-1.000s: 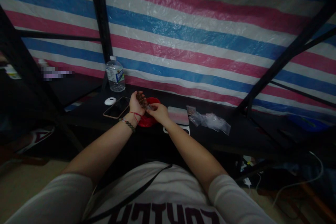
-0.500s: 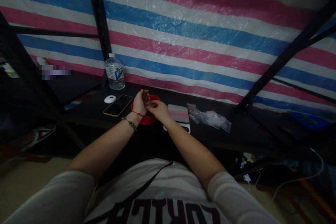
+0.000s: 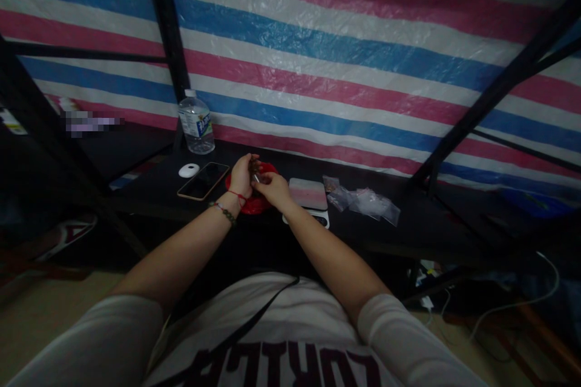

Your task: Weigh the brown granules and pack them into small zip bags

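My left hand [image 3: 241, 175], a red string and a beaded bracelet at its wrist, is cupped around a small heap of brownish-green bits [image 3: 255, 165], too small to name. Close against it, my right hand [image 3: 275, 188] pinches what looks like a small clear plastic bag [image 3: 258, 179]; fingers hide most of it. Both hands are over a red basin [image 3: 254, 205], which they partly cover. Right of the basin lies a white digital scale [image 3: 308, 193], beneath my right wrist at its near left corner.
Several small clear bags [image 3: 367, 202] lie right of the scale, one with brown bits inside. To the left are a phone [image 3: 203, 181], a white round case [image 3: 188, 170] and a large water bottle [image 3: 196, 124]. Black metal posts [image 3: 170, 30] frame the black tabletop [image 3: 149, 196].
My left hand's fingers have curled in more over the bits, so less of the heap shows. My right hand has shifted slightly against the left palm. The view has moved a little.
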{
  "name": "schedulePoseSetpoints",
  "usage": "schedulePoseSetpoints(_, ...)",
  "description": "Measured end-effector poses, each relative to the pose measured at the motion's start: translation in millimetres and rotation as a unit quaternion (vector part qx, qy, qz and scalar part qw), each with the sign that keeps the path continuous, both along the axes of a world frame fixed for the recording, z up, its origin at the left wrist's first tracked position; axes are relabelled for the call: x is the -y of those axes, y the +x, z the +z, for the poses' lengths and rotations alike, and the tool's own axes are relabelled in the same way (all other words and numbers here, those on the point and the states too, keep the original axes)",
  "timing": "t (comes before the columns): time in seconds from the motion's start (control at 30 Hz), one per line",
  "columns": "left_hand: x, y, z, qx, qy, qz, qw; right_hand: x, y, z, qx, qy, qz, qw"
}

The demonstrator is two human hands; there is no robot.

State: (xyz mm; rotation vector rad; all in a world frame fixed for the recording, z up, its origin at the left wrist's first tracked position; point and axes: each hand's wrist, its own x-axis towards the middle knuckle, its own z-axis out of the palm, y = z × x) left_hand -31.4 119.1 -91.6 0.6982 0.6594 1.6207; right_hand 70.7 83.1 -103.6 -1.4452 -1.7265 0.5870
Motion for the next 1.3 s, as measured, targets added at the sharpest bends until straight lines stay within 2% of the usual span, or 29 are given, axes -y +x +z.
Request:
schedulePoseSetpoints(0.17,0.8,-2.9,-0.3,0.022,-0.031,-0.015,0.999,-4.6,-1.0,-7.8,-0.008,0.046,0.045,0.998)
schedulePoseSetpoints(0.37,-3.2,-2.3,-2.4,0.021,-0.021,-0.001,1.000,-6.0,-1.7,-6.6,-0.002,-0.013,0.005,1.000)
schedulePoseSetpoints(0.53,-7.6,-3.1,-3.6,0.011,-0.007,0.008,1.000,-13.2,-1.6,-12.7,-0.034,0.002,-0.007,0.999)
schedulePoseSetpoints(0.73,-4.1,-2.1,-2.7,-0.013,-0.008,-0.014,1.000,-22.1,-0.7,-24.7,-0.082,-0.014,-0.013,0.996)
schedulePoseSetpoints(0.93,-2.7,-2.0,-2.0,-0.003,-0.014,0.002,1.000,-24.4,-0.1,-24.4,-0.048,0.011,0.043,0.998)
schedulePoseSetpoints(1.3,-0.5,-1.2,1.5,0.010,-0.037,-0.013,0.999,-22.1,-2.1,-18.9,-0.064,0.001,0.028,0.998)
